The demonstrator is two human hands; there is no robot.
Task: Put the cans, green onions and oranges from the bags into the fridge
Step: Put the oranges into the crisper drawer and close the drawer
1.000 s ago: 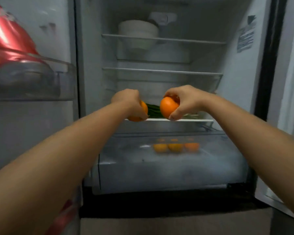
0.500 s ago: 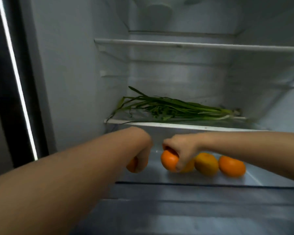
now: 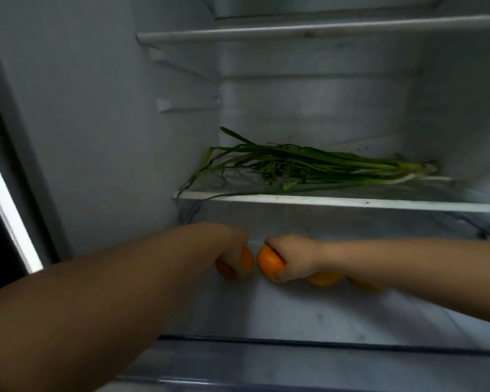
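Both my arms reach into the fridge's lower compartment under a glass shelf. My left hand grips an orange from above, its fingers curled round it. My right hand grips a second orange right beside the first; the two fruits nearly touch. More oranges lie behind my right wrist, partly hidden. A bunch of green onions lies on the shelf above, roots to the right. No cans are in view.
The fridge's left inner wall stands close to my left arm. Another shelf runs across the top. The drawer's front rim crosses below my arms. The door's edge shows at the far left.
Both hands have gone down from shelf height into the lower compartment with their oranges and pushed further in. My head has come closer to the fridge.
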